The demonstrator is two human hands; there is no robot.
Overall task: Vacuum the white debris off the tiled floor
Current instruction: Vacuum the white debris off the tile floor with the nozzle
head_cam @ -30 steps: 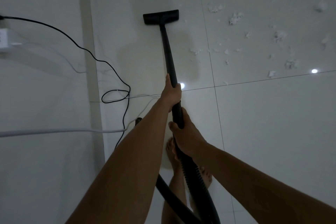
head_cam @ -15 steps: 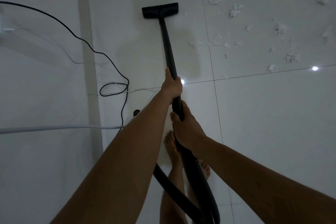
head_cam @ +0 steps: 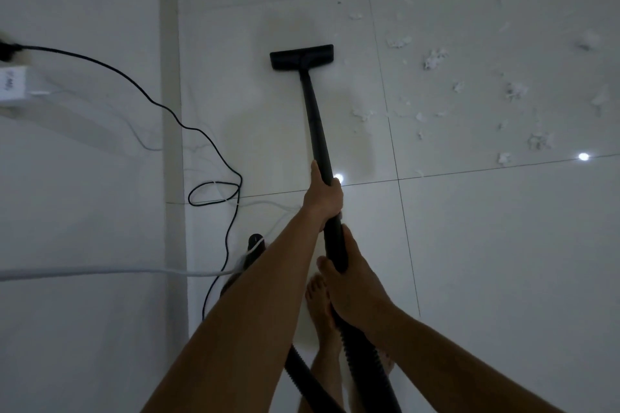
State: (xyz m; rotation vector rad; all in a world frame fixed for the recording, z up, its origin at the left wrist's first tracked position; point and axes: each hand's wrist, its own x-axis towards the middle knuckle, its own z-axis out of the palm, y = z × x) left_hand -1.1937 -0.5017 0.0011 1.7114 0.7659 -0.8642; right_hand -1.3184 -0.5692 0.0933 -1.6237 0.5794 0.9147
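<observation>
Both hands grip the vacuum wand, with its head parked left of the mess.

The left hand [head_cam: 323, 198] wraps the black wand [head_cam: 317, 131] higher up, and the right hand [head_cam: 352, 282] curls round it just above the ribbed hose [head_cam: 365, 362]. The floor head [head_cam: 302, 57] sits on the tiled floor [head_cam: 503, 261], and the white debris [head_cam: 434, 59] lies scattered to its right. A backward step could snag the looped black cord [head_cam: 201, 131] or the white cable [head_cam: 100, 270]. A fast sweep may scatter the light scraps.
</observation>
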